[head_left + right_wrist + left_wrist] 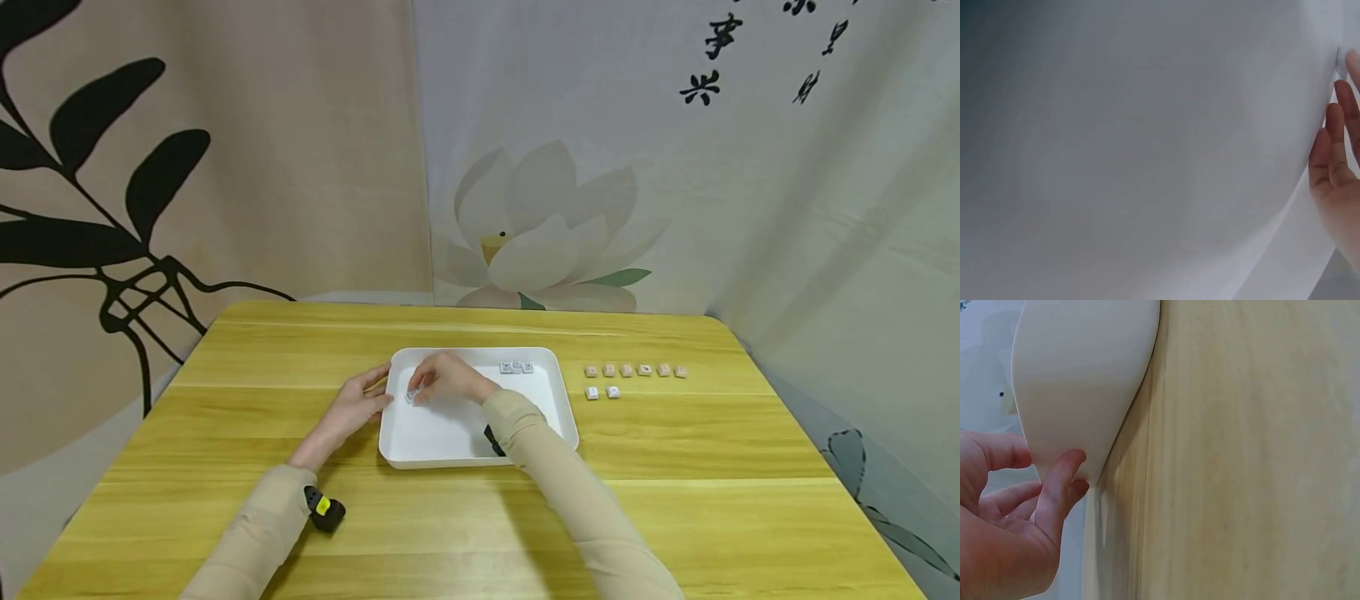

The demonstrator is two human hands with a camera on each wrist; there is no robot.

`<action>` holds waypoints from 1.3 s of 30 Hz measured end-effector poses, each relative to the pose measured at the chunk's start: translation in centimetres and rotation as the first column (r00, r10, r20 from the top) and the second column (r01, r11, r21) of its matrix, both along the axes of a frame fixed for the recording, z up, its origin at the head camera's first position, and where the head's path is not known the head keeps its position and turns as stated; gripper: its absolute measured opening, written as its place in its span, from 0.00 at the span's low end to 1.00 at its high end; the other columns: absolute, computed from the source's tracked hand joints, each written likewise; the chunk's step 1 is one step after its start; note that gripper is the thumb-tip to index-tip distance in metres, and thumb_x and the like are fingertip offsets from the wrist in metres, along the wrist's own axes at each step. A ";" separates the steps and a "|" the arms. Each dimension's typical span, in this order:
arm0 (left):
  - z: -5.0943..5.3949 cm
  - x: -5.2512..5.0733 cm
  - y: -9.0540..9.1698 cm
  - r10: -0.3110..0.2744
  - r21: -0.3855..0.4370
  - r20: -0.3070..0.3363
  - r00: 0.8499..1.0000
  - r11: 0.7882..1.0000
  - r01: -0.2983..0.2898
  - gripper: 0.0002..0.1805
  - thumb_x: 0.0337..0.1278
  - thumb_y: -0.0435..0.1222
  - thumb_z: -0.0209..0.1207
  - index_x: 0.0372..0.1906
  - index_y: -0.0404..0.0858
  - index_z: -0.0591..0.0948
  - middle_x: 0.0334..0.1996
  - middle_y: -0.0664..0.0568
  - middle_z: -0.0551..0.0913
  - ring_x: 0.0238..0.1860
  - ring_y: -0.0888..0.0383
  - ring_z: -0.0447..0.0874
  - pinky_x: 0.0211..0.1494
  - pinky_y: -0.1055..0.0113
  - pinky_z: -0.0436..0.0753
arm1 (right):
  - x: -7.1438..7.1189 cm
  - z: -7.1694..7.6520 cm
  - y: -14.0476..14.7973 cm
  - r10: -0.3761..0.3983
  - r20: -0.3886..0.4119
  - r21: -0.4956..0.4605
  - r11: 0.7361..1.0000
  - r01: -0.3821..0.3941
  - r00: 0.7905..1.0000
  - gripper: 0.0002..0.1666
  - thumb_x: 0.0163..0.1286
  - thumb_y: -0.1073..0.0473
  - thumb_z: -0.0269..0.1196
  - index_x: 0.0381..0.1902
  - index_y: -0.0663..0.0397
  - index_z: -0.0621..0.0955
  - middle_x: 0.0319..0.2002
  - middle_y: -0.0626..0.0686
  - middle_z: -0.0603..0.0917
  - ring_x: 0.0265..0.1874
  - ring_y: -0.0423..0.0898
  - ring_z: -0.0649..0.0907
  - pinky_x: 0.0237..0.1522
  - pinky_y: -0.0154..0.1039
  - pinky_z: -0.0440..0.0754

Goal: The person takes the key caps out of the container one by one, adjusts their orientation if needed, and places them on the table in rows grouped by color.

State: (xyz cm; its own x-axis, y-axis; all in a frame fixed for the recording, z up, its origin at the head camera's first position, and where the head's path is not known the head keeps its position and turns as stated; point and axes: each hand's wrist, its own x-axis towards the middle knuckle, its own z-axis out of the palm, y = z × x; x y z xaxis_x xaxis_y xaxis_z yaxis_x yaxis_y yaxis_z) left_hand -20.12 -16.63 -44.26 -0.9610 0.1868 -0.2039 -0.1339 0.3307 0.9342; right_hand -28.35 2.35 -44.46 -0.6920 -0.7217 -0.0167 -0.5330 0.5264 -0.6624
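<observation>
Left grip (1019, 540) touching white tray (1088, 381), wooden tabletop (1235, 450)

My bare left hand (354, 407) grips with thumb and fingers set apart. My bare right hand (450, 379), its back uppermost, pinches with fingers angled downward. Both my forearms stretch forward in beige fabric sleeves (577, 500), the right slanting leftward, hands near each other.
</observation>
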 end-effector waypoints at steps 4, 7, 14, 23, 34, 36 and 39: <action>0.0 0.0 0.0 0.000 0.004 0.001 1.000 1.000 0.000 0.34 0.66 0.28 0.47 0.74 0.33 0.50 0.74 0.35 0.51 0.69 0.39 0.62 0.54 0.58 0.84 | 0.0 0.0 0.0 0.013 0.006 -0.003 1.000 -0.013 1.000 0.08 0.54 0.62 0.71 0.35 0.55 0.87 0.38 0.52 0.86 0.37 0.41 0.81 0.40 0.24 0.77; -0.1 0.0 0.0 0.003 0.006 0.001 1.000 1.000 -0.003 0.34 0.66 0.28 0.47 0.74 0.32 0.50 0.74 0.34 0.51 0.69 0.39 0.62 0.54 0.58 0.84 | -0.2 -0.1 0.1 0.027 0.009 0.005 1.000 -0.027 1.000 0.10 0.55 0.63 0.70 0.37 0.56 0.87 0.38 0.52 0.86 0.36 0.40 0.81 0.39 0.23 0.78; 0.0 -0.1 0.1 0.012 0.003 0.015 1.000 1.000 -0.012 0.34 0.66 0.28 0.48 0.74 0.33 0.50 0.74 0.35 0.51 0.70 0.39 0.61 0.56 0.57 0.83 | -0.5 0.3 0.6 0.005 0.028 0.036 0.999 -0.006 1.000 0.14 0.58 0.62 0.69 0.44 0.57 0.86 0.44 0.53 0.86 0.41 0.41 0.83 0.44 0.25 0.80; 0.1 -0.1 0.1 0.004 0.003 0.011 1.000 1.000 -0.004 0.34 0.67 0.28 0.47 0.74 0.33 0.50 0.75 0.36 0.49 0.71 0.38 0.59 0.57 0.56 0.82 | -0.8 2.1 2.7 -0.075 0.110 0.006 0.997 0.075 0.991 0.10 0.62 0.60 0.66 0.42 0.55 0.86 0.44 0.52 0.87 0.42 0.42 0.84 0.44 0.29 0.82; 0.0 0.0 0.1 0.005 -0.006 0.006 1.000 1.000 -0.005 0.34 0.67 0.29 0.48 0.75 0.35 0.50 0.75 0.36 0.49 0.71 0.39 0.58 0.58 0.54 0.81 | -0.6 4.2 7.3 -0.137 0.291 -0.152 0.971 0.187 0.947 0.20 0.65 0.61 0.63 0.53 0.63 0.80 0.54 0.57 0.81 0.50 0.48 0.82 0.56 0.42 0.81; 0.0 0.0 0.1 0.005 -0.008 0.006 1.000 1.000 -0.005 0.34 0.67 0.29 0.48 0.75 0.35 0.50 0.75 0.36 0.49 0.72 0.39 0.57 0.59 0.53 0.80 | -0.7 4.4 8.3 -0.157 0.310 -0.178 0.959 0.219 0.938 0.19 0.66 0.60 0.62 0.54 0.63 0.80 0.54 0.58 0.81 0.52 0.53 0.82 0.58 0.47 0.79; 0.0 -0.1 0.1 0.005 -0.004 0.006 1.000 1.000 -0.005 0.34 0.67 0.29 0.48 0.75 0.34 0.50 0.75 0.36 0.49 0.72 0.38 0.57 0.60 0.52 0.80 | -0.8 4.6 9.6 -0.171 0.350 -0.238 0.935 0.264 0.921 0.18 0.66 0.62 0.60 0.53 0.63 0.80 0.54 0.63 0.81 0.53 0.60 0.80 0.61 0.55 0.76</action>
State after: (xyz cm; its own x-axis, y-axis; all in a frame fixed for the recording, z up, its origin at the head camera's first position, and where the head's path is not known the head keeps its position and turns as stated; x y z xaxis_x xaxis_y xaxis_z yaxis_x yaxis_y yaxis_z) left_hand -20.19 -16.53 -44.28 -0.9606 0.1814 -0.2108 -0.1415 0.3336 0.9320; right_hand -29.11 11.96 -39.86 -0.8230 -0.5616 -0.0857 -0.1623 0.3770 -0.9119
